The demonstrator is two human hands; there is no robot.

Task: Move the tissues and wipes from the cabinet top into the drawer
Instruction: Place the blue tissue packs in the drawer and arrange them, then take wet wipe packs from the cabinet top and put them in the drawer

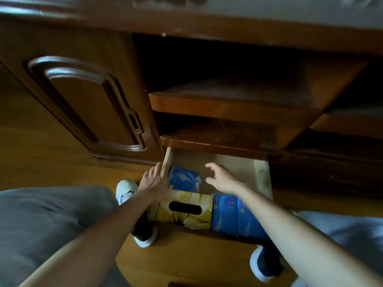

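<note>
The bottom drawer (pixel 262 177) of a dark wooden cabinet stands pulled out below me. Inside lie a yellow flowered tissue box (pixel 186 214) with a dark oval slot, a blue pack (pixel 232 216) beside it on the right, and a blue plastic pack of wipes (pixel 184 179) behind them at the left. My left hand (pixel 154 179) rests flat on the drawer's left wall, next to the wipes pack. My right hand (pixel 221 179) hovers over the drawer's back part, fingers spread and curled, holding nothing.
Two open wooden shelves (pixel 228 104) jut out right above the drawer. A carved cabinet door (pixel 87 104) is at the left. My feet in white shoes (pixel 126 191) stand on the wooden floor beside and under the drawer; my grey trouser legs fill the lower corners.
</note>
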